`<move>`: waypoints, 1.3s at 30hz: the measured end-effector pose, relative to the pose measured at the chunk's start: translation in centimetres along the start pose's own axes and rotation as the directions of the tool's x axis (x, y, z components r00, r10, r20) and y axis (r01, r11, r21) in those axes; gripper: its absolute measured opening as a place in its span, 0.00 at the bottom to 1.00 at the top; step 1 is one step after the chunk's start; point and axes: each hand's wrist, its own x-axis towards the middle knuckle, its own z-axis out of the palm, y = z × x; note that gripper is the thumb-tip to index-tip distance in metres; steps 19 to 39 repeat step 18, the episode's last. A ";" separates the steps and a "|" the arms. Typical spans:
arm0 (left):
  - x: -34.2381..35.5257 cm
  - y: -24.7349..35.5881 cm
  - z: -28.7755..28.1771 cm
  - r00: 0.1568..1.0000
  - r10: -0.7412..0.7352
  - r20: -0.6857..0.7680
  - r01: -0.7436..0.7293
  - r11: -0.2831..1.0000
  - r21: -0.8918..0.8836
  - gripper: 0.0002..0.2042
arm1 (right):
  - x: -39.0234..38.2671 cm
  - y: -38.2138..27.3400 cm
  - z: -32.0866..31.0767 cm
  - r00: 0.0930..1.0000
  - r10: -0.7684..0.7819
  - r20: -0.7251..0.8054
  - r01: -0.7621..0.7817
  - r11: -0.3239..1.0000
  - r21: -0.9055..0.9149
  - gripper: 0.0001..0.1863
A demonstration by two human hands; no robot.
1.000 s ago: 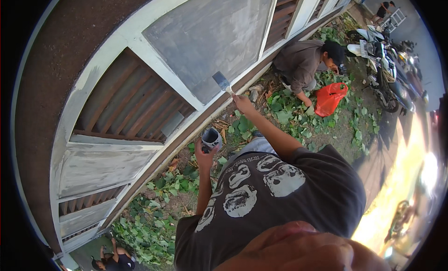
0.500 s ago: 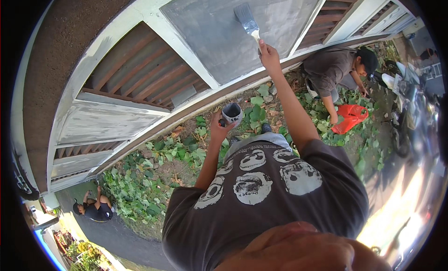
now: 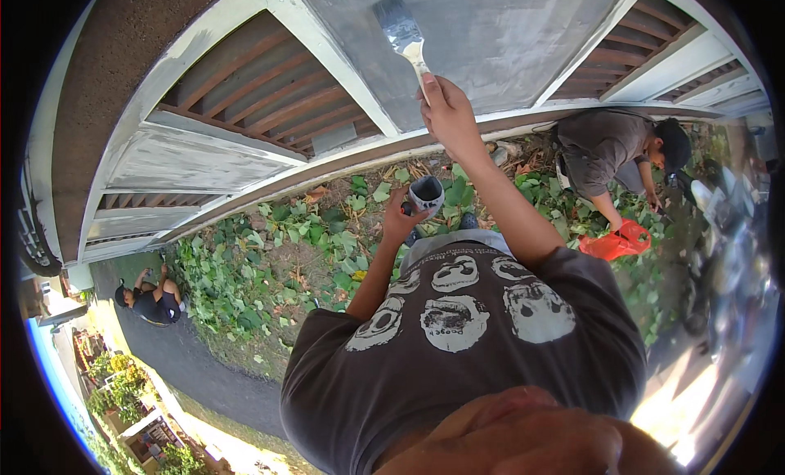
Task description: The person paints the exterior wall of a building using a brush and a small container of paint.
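Observation:
My right hand (image 3: 450, 115) is closed round the pale handle of a wide paintbrush (image 3: 399, 29). Its bristles lie against a grey wall panel (image 3: 499, 42) framed in white, with streaky paint across it. Lower down, my left hand (image 3: 398, 217) grips a cup (image 3: 428, 199) in front of my waist. The cup is light outside with dark markings, and its inside looks dark; whatever is in it cannot be made out.
Brown slatted vents (image 3: 262, 82) flank the panel. Leafy ground plants (image 3: 237, 271) line the wall's foot. At right a crouching co-worker (image 3: 609, 152) holds a red plastic bag (image 3: 617, 239) near parked motorcycles (image 3: 728, 238). Another person (image 3: 155, 299) sits at far left on the dark path (image 3: 204, 377).
The brush in my right hand has moved left across the panel and now tilts more. My left hand still holds the cup. The co-worker's red bag has sunk lower and looks flatter.

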 end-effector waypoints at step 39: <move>-3.1 -0.9 -0.5 0.994 -0.096 -0.051 0.094 0.994 -0.051 0.44 | -0.8 4.2 0.0 0.993 0.099 0.064 -0.109 0.977 0.182 0.23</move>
